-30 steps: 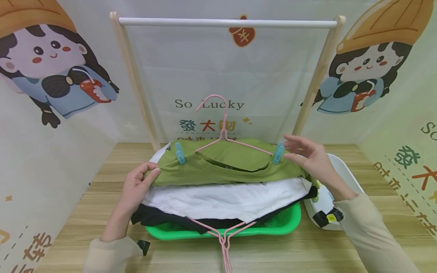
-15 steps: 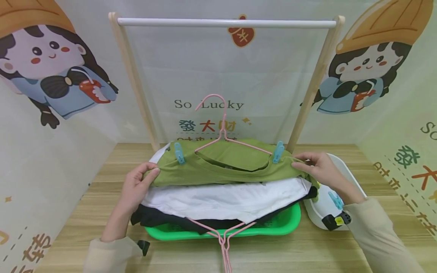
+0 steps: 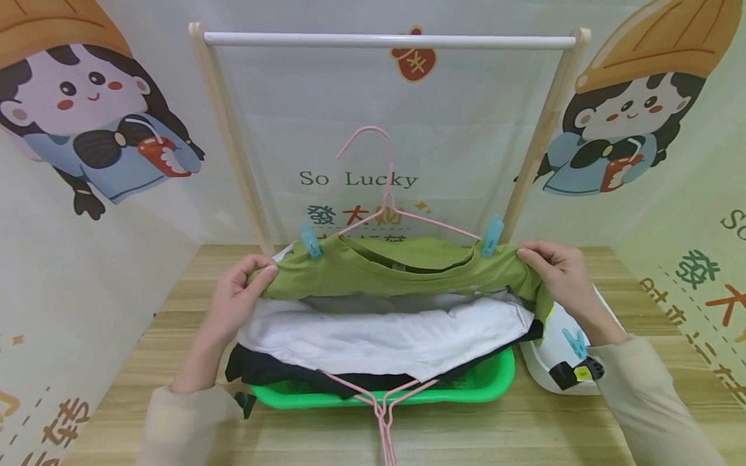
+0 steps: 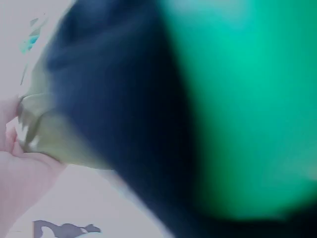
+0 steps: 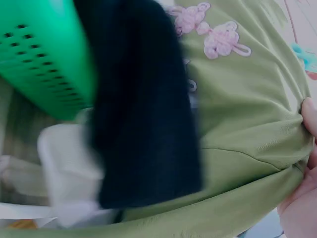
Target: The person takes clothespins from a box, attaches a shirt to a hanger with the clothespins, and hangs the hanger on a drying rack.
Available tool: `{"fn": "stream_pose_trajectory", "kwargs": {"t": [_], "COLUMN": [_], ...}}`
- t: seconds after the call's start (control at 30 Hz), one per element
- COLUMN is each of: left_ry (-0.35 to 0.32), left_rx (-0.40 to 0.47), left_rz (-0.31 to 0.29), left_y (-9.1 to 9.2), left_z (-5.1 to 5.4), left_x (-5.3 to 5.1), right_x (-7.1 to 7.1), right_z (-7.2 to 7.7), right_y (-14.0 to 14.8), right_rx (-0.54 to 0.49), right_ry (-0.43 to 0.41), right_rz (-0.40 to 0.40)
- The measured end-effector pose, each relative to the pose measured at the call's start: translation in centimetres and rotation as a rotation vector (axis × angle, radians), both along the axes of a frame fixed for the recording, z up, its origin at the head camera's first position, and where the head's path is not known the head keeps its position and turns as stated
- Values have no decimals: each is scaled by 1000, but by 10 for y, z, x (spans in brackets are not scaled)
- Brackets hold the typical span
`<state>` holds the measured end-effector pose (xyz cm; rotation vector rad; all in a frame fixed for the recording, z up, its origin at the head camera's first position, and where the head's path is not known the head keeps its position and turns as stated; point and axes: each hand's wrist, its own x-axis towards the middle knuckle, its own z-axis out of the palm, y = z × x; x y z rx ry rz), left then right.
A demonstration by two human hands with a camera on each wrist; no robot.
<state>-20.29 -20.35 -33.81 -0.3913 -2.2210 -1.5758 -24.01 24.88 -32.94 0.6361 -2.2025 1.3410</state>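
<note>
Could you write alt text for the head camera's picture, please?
A person's left hand and right hand hold a green shirt by its sides, with a pink hanger at its neckline and blue clips on its shoulders. White cloth and black cloth lie beneath, over a green basket; a wooden rack stands behind.

Pale, cartoon-printed walls [image 3: 478, 142] border a wood-grain surface [image 3: 180, 304].

From the green T-shirt [image 3: 402, 285], open air lay at twelve — above the pink hanger [image 3: 389, 188], flanked by wooden posts [image 3: 543, 136], crossed by the white rail [image 3: 390, 41]. Blue clothespins [image 3: 492, 236] stood up at ten and two. The white shirt [image 3: 373, 336] and green basket [image 3: 449, 394] crowded six, the white bin [image 3: 553, 346] four — seven offered bare wooden tabletop [image 3: 303, 433].
</note>
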Motion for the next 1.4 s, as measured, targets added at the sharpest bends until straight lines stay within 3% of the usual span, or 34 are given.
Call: {"fn": "stream_pose_trajectory", "kwargs": {"t": [0.17, 0.4, 0.6, 0.77, 1.0, 1.4], "left_ry": [55, 44, 37, 17, -33, -142], "left_rx": [27, -42, -13, 58, 116, 167], "left_rz": [-55, -36, -10, 25, 52, 87], "left_y": [4, 10, 25, 40, 54, 64], "left_z": [25, 68, 105, 126, 135, 125], "left_x": [-11, -28, -55, -76, -94, -112], "right_x": [-1, -4, -8, -12, -17, -18], "right_z": [15, 37, 58, 72, 81, 87], "right_y": [-2, -1, 5, 9, 16, 18], "right_rx": [-142, -237, -266, -303, -316, -302], "right_ry": [115, 138, 153, 160, 176, 199], "right_rz": [-7, -70, -187, -257, -305, -309]}}
